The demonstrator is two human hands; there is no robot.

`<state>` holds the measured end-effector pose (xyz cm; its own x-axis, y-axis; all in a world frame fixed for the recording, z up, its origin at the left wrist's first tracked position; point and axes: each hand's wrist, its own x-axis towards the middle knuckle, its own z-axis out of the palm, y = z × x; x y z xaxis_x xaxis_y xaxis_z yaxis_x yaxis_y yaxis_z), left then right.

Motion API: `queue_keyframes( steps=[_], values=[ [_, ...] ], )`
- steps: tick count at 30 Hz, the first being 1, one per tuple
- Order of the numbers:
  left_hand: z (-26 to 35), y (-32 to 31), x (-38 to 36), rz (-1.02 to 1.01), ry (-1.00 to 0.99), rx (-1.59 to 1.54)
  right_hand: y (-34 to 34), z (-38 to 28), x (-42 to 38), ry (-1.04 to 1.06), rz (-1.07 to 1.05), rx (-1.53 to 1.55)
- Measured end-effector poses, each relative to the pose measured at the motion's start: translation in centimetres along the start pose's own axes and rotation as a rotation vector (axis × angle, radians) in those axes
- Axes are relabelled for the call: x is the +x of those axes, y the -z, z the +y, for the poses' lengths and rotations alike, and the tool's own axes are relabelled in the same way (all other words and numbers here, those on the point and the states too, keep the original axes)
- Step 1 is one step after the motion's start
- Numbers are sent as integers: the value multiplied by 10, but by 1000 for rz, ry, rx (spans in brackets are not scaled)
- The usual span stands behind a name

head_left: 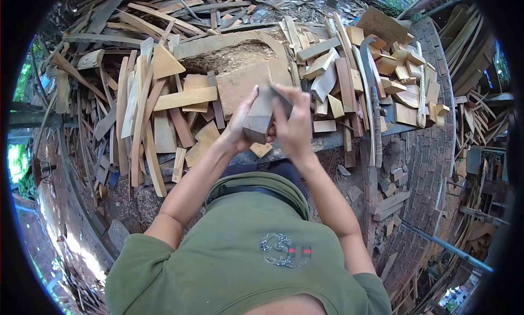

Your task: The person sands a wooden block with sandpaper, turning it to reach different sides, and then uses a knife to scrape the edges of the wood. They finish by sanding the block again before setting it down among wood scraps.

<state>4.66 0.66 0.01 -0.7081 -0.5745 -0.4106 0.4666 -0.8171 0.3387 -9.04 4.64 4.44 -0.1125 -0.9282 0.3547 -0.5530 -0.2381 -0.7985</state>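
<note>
A grey-brown wooden block point(258, 119) with angled faces is held up in front of my waist, over the near edge of the bench. My left hand point(240, 124) is closed around its left side, with the thumb along the upper edge. On the other side my right hand point(295, 125) closes against the block, its fingers slightly blurred. A darker strip of wood shows beneath the right fingers, partly hidden by them. Just beyond the hands lies a broad, flat chopping slab point(244, 86) with a rough, hollowed back part.
Wooden offcuts and slats point(139, 105) crowd the bench's left side. More cut blocks point(401, 69) are heaped at the right, beside a long curved-blade tool point(373, 91) and a rope-wrapped stick point(421, 91). A small wood piece point(261, 150) lies below the hands. Brick paving point(428, 151) runs along the right.
</note>
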Motion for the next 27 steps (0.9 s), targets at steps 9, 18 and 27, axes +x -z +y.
queue_keyframes(
  steps=[9,18,27],
  values=[
    [8,22,8,-150,80,54,-6,3,-2,-141,-23,123],
    [9,19,14,92,33,104,-12,14,12,-166,-26,59],
    [19,8,54,415,-440,-232,-22,44,-24,-415,216,479]
  ],
)
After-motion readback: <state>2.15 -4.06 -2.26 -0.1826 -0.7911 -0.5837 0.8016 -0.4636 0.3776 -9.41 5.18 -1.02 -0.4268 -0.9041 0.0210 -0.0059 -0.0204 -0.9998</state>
